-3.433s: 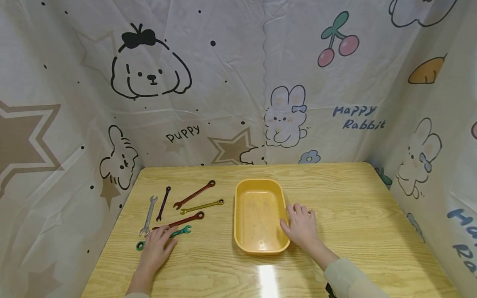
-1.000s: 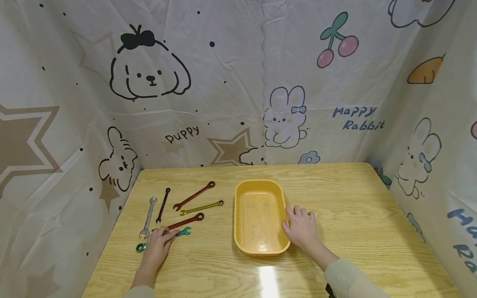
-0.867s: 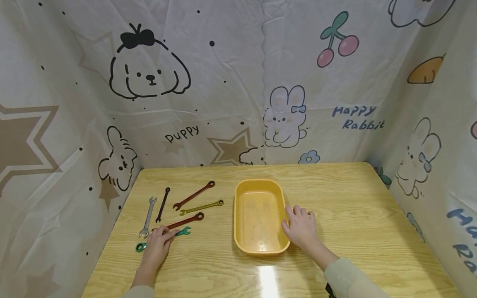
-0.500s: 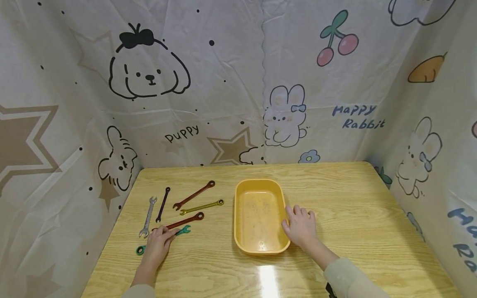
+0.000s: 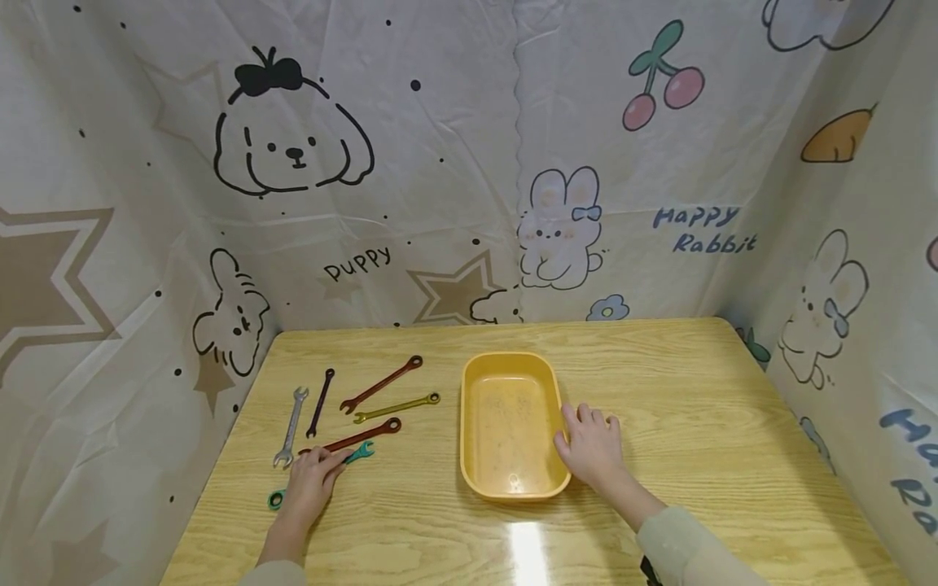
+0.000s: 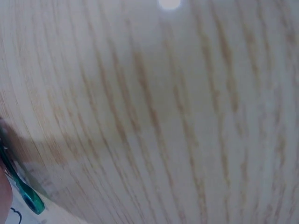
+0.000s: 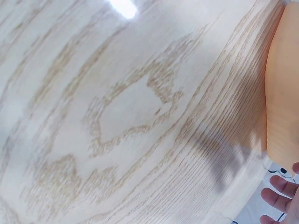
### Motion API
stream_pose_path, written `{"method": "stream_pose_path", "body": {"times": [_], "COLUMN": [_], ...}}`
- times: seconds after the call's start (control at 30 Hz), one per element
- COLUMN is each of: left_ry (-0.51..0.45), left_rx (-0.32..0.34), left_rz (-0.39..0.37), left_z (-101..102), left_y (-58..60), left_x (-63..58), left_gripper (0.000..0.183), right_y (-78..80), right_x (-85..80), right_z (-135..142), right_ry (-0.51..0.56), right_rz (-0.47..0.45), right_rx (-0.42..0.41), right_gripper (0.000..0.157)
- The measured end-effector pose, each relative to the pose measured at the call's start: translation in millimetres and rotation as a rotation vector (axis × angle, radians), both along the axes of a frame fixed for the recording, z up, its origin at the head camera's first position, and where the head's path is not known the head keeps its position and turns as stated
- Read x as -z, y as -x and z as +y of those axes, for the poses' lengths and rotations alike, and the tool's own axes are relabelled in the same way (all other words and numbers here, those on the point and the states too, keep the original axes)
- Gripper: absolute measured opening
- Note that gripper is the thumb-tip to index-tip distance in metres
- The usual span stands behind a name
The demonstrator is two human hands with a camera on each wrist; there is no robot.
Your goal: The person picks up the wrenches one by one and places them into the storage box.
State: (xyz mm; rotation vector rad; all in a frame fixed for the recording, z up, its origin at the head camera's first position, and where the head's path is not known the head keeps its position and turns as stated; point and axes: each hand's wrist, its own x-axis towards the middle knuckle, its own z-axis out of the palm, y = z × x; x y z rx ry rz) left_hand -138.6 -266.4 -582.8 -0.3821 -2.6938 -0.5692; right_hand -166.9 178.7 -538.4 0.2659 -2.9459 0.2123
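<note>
My left hand (image 5: 311, 480) pinches a green combination wrench (image 5: 359, 452) between thumb and fingers; its middle is hidden under the hand. The wrench's ring end shows left of the wrist, its open end to the right. At the edge of the left wrist view, part of the green wrench (image 6: 30, 198) shows beside a finger. My right hand (image 5: 595, 446) lies with relaxed, spread fingers against the right rim of a yellow plastic tub (image 5: 513, 495), its thumb at the rim. In the right wrist view, fingertips (image 7: 275, 196) appear near the tub's wall (image 7: 282, 93).
Around the left hand lie a red wrench (image 5: 366, 435), a silver wrench (image 5: 292, 427), a dark purple wrench (image 5: 321, 403), another red wrench (image 5: 381, 385) and a gold wrench (image 5: 399, 407). A patterned cloth (image 5: 454, 203) hangs round the wooden table (image 5: 681, 391).
The left hand has gone from lying over the green wrench to pinching it. The wrench has tilted slightly, its ring end lower in view and its open end a little higher. The right hand stays put.
</note>
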Motion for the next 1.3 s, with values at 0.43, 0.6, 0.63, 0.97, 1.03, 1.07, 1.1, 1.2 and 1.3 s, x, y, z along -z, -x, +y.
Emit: {"method": "stream_pose_path", "body": {"times": [0.43, 0.6, 0.63, 0.97, 1.03, 1.07, 1.1, 1.2, 1.3], "left_ry": [-0.015, -0.007, -0.006, 0.019, 0.015, 0.011, 0.010, 0.011, 0.019], "left_rx": [0.012, 0.017, 0.020, 0.025, 0.030, 0.035, 0.040, 0.046, 0.041], "left_rz": [0.044, 0.034, 0.038, 0.023, 0.029, 0.038, 0.044, 0.048, 0.029], "left_z": [2, 3, 3, 6, 7, 8, 9, 11, 13], "left_y": [1.0, 0.8, 1.0, 0.3, -0.1, 0.0, 0.0, 0.5, 0.9], "left_x": [0.7, 1.0, 1.2, 3.3, 2.6, 2.6, 2.4, 2.7, 2.4], "left_gripper": [0.032, 0.032, 0.033, 0.032, 0.032, 0.032, 0.032, 0.033, 0.033], "right_y": [0.4, 0.2, 0.1, -1.0, -1.0, -1.0, -0.8, -0.7, -0.6], "right_x": [0.0, -1.2, -1.3, -0.9, -0.6, -0.4, 0.0, 0.6, 0.4], "right_z": [0, 0, 0, 0, 0, 0, 0, 1, 1], "right_ry": [0.003, 0.006, 0.008, 0.006, 0.007, 0.008, 0.009, 0.011, 0.013], "right_rz": [-0.007, -0.012, -0.013, -0.004, -0.005, -0.007, -0.009, -0.009, -0.005], "right_rx": [0.004, 0.007, 0.008, 0.007, 0.008, 0.008, 0.009, 0.008, 0.006], "right_gripper": [0.034, 0.034, 0.034, 0.032, 0.032, 0.032, 0.032, 0.032, 0.032]}}
